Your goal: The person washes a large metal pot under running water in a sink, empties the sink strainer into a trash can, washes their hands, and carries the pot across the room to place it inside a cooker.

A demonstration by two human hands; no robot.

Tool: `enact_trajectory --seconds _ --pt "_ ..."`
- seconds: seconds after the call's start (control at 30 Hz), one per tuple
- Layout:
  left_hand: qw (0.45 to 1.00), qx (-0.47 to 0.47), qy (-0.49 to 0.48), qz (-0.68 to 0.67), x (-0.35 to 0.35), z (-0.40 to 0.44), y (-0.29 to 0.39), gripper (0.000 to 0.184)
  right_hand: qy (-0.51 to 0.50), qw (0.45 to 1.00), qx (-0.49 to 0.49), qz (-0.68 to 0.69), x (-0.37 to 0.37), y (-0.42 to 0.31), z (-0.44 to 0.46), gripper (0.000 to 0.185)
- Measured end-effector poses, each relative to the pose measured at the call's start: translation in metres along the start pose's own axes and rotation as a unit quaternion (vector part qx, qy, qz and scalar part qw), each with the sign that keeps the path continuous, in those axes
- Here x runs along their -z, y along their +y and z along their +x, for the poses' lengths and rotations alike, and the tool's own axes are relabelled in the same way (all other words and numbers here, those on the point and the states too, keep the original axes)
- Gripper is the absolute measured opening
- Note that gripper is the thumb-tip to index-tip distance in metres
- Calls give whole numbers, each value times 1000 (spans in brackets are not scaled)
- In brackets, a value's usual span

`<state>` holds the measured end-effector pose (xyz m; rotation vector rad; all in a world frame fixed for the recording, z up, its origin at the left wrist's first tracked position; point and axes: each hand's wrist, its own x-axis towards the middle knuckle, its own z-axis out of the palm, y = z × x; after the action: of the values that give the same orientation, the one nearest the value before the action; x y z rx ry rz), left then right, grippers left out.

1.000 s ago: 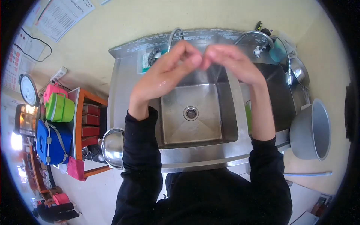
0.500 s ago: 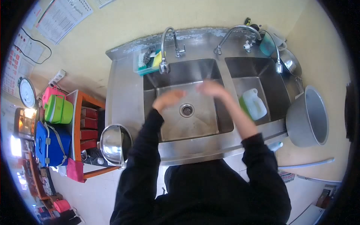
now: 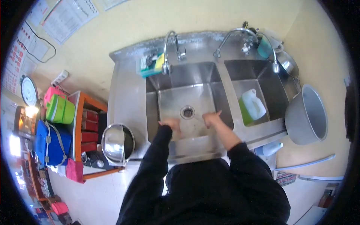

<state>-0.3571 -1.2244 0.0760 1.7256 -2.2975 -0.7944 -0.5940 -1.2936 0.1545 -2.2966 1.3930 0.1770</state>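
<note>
Both of my hands are over the front part of the left sink basin, on either side of the drain. My left hand hangs at the left, its thumb out to the side and its fingers pointing down, smeared by motion. At the right, my right hand droops from the wrist with the thumb apart from the fingers. Neither hand shows anything in it, and they are apart from each other. Above the basin's back edge stands a curved faucet; I cannot make out water running from it.
A jug with green liquid lies in the right basin. A grey pot stands to its right. On the left are a steel bowl and a sponge tray. A shelf and blue cooler box stand further left.
Both hands have dropped from the basin's middle toward its front edge, and the fingers now point downward. The view has shifted slightly. The jug and faucets stay in place.
</note>
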Motion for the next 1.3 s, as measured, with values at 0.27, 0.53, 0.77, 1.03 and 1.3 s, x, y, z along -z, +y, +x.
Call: enact_trajectory --seconds 0.27,0.53,0.77,1.03,1.3 --pt "893 -119 202 -385 128 -56 278 18 80 984 -51 148 55 24 75 41" --pt "877 -140 193 -417 121 -91 307 10 199 966 -153 60 101 -6 45 28" --pt "856 -119 449 -227 85 -45 271 14 110 990 -89 -17 54 -1 62 33" --pt "917 -6 302 -262 69 -59 214 17 277 954 -99 54 -26 -66 3 27" --pt "725 -93 241 -638 113 -65 154 19 499 855 104 97 125 57 -189 25"
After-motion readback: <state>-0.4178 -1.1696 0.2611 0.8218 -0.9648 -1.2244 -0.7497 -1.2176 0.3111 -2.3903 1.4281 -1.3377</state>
